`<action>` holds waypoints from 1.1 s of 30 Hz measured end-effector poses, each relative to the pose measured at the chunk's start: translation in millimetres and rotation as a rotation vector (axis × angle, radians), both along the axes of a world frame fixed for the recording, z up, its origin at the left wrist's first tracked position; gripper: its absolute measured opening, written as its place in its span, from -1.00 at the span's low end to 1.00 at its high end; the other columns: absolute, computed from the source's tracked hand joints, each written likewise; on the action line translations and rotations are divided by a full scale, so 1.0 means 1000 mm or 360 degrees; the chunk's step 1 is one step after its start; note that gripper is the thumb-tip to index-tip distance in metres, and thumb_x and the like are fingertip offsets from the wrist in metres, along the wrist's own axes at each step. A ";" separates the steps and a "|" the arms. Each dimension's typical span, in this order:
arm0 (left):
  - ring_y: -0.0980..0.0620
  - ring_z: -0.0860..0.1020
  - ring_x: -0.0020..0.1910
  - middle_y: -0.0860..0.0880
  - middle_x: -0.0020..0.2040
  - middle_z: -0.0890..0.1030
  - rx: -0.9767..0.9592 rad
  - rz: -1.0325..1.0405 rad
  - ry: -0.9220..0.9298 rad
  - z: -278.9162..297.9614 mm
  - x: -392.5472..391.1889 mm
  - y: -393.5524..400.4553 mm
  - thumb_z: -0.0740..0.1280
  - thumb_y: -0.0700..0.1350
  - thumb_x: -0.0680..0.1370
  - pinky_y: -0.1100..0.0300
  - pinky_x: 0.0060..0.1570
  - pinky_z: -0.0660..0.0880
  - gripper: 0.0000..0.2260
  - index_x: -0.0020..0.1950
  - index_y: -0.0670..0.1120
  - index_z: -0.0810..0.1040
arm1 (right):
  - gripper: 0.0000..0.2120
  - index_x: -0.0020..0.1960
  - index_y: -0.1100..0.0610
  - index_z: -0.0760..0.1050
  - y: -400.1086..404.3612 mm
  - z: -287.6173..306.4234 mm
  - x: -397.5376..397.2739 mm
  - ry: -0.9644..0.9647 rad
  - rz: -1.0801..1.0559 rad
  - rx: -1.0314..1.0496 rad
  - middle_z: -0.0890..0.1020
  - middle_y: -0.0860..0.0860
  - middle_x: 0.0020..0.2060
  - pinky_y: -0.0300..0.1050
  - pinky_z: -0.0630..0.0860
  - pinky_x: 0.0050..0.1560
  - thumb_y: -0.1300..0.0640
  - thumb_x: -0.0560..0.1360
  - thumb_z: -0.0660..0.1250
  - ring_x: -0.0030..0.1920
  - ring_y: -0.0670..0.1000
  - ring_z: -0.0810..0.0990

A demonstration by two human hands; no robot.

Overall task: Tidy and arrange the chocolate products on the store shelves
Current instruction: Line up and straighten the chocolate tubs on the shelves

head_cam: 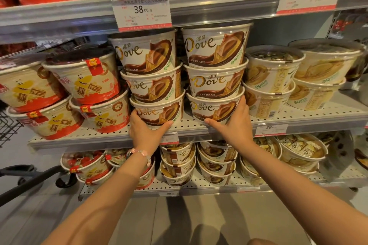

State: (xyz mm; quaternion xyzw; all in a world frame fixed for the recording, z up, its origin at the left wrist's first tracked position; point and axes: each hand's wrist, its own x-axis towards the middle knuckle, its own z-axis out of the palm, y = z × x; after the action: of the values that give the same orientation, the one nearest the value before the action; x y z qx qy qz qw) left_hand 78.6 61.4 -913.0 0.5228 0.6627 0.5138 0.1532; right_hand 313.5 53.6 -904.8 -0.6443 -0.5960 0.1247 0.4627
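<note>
Your fingers are on the two bottom tubs of the brown Dove stacks. Your left hand (144, 131) grips the bottom tub of the left stack (159, 112): the thumb lies along its lower front edge and the fingers (134, 114) curl around its left side. Your right hand (235, 123) grips the bottom tub of the right stack (213, 108) in the mirror way, with the thumb under the front and the fingers going up its right side. On your left wrist you wear a pink bead bracelet (140, 153).

Both stacks stand on the middle shelf (298, 119), each three tubs high, just beside each other with a narrow gap between them. The left stack leans a little to the left. The top tub of the right stack (216, 45) reaches almost to the rail of the upper shelf, where a price tag (142, 12) shows 38.00.

Left of the brown stacks stand red and yellow wafer tubs (87, 77), two high. Right of them stand pale cream tubs (272, 69), also two high. On the lower shelf (179, 189) more tubs of the same kinds are stacked.
</note>
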 end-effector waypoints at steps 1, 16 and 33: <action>-0.07 0.29 0.40 -0.10 0.42 0.30 -0.0013 -0.0045 -0.0029 0.000 -0.003 0.000 0.59 0.07 0.21 -0.02 0.39 0.26 -0.02 0.45 -0.14 0.13 | 0.17 0.53 0.13 -0.11 0.000 0.000 0.002 0.0023 0.0039 -0.0004 0.23 0.14 0.43 0.07 0.29 0.40 -0.21 0.21 0.54 0.43 0.14 0.24; 0.06 0.46 0.02 -0.07 0.10 0.46 -0.0007 -0.0222 0.0078 -0.027 -0.011 -0.075 0.43 -0.26 0.41 0.35 -0.12 0.41 -0.56 0.19 -0.03 0.34 | -0.69 0.21 0.13 0.42 -0.066 -0.029 -0.011 0.0197 0.0291 0.0125 0.50 -0.03 0.06 -0.56 0.31 -0.05 0.21 0.48 0.33 -0.02 -0.16 0.48; -0.30 0.57 -0.01 -0.17 -0.22 0.49 -0.1073 -0.0016 -0.1222 -0.163 0.002 -0.035 0.20 -0.17 0.61 0.10 -0.10 0.56 -0.73 0.23 -0.31 0.32 | -0.79 -0.20 0.18 0.43 -0.008 -0.176 -0.084 0.1277 0.0090 -0.1425 0.55 0.14 -0.29 -0.06 0.50 -0.18 0.13 0.59 0.20 -0.28 0.06 0.53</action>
State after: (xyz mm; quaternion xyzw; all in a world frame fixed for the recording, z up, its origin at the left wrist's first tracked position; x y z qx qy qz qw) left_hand 80.4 26.6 -1075.8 0.2211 0.6851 0.4257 0.5481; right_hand 229.8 45.1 -1081.2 -0.6631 -0.2813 0.6093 0.3316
